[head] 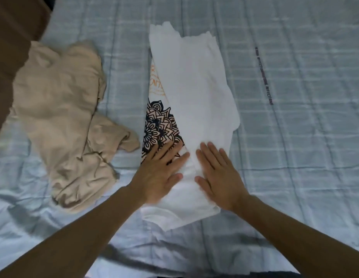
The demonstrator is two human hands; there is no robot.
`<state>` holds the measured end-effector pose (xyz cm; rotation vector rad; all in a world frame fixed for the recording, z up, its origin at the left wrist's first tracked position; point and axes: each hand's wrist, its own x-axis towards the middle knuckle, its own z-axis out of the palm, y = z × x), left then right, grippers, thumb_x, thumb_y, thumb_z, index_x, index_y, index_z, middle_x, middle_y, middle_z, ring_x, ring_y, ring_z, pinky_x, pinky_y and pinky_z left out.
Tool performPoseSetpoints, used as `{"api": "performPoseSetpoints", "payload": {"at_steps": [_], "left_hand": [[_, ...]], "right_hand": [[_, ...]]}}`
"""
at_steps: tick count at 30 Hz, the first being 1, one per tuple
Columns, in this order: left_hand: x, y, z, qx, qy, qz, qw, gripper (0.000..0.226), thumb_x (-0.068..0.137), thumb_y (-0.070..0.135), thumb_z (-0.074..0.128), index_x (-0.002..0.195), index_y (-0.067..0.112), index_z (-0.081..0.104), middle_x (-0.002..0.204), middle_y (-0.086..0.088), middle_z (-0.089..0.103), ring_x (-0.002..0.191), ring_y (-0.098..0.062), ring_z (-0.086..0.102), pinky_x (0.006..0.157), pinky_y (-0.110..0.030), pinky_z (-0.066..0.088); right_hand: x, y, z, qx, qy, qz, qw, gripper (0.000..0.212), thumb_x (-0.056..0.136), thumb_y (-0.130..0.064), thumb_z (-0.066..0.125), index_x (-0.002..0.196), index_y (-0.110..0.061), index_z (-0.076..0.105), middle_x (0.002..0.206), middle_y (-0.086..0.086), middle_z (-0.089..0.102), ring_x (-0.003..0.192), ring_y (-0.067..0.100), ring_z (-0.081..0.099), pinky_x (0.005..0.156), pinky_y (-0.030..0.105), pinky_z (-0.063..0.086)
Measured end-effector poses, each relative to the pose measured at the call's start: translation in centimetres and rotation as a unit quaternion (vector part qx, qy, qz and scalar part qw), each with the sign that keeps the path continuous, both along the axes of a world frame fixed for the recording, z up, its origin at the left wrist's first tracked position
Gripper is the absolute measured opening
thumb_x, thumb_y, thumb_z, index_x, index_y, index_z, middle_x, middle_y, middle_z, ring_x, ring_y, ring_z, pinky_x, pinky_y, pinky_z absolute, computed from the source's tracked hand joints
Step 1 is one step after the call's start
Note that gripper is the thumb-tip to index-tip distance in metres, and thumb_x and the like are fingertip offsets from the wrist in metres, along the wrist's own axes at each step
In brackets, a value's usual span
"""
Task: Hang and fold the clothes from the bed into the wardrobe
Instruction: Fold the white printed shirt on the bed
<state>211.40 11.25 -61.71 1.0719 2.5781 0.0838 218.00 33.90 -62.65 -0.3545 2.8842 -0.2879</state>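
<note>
Though shirt (194, 93) orange lettering unreadable, both hands (157, 173) (218, 173) press flat.

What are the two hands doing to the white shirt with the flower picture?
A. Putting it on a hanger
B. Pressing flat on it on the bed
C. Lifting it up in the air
B: the left hand and right hand lie flat, fingers straight, on the folded white shirt, which rests on the bed.

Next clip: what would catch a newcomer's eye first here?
Two hands, the left hand and right hand, press flat on a white printed T-shirt folded lengthwise mid-bed. To its left lies a crumpled beige garment on the pale blue checked bedspread.
</note>
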Motion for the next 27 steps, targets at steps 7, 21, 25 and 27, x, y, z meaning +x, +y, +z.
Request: {"api": "performPoseSetpoints", "payload": {"at_steps": [7, 21, 25, 27], "left_hand": [[6.6, -8.2, 1.9, 0.074, -0.069, -0.092, 0.991, 0.080, 0.088, 0.060, 0.057, 0.155, 0.031, 0.025, 0.166, 0.004, 0.009, 0.153, -0.016, 0.006, 0.123, -0.039, 0.006], [1.8, -5.2, 3.9, 0.293, -0.143, 0.200, 0.924, 0.015, 0.080, 0.019, 0.059, 0.089, 0.030, 0.054, 0.078, 0.011, 0.064, 0.072, -0.014, 0.060, 0.058, -0.032, 0.049], [-1.7, -4.4, 5.1, 0.359, -0.177, 0.239, 0.885, 0.023, 0.080, 0.011, 0.061, 0.088, 0.032, 0.058, 0.077, 0.012, 0.065, 0.070, -0.011, 0.059, 0.059, -0.018, 0.044], [-3.8, -3.9, 6.0, 0.393, -0.175, 0.262, 0.864, 0.020, 0.083, 0.012, 0.066, 0.088, 0.030, 0.060, 0.077, 0.009, 0.066, 0.067, -0.010, 0.057, 0.058, -0.015, 0.041]], "right_hand": [[7.1, 1.3, 0.0, -0.050, -0.015, 0.095, 0.994, 0.085, 0.091, -0.067, 0.045, 0.154, -0.014, 0.026, 0.164, 0.009, 0.011, 0.152, 0.024, 0.007, 0.123, 0.045, 0.015], [3.0, 1.1, 2.8, -0.153, 0.063, -0.009, 0.986, 0.039, 0.071, -0.018, 0.058, 0.108, -0.018, 0.071, 0.105, -0.003, 0.073, 0.094, 0.021, 0.069, 0.078, 0.030, 0.057], [-1.3, 1.0, 4.4, -0.296, 0.002, -0.179, 0.938, 0.021, 0.080, -0.007, 0.063, 0.093, -0.024, 0.067, 0.080, -0.014, 0.070, 0.069, 0.006, 0.063, 0.061, 0.019, 0.049], [-3.8, 1.4, 5.5, -0.350, 0.009, -0.245, 0.904, 0.010, 0.084, -0.018, 0.066, 0.091, -0.025, 0.067, 0.075, -0.014, 0.069, 0.065, 0.005, 0.061, 0.056, 0.016, 0.045]]}}
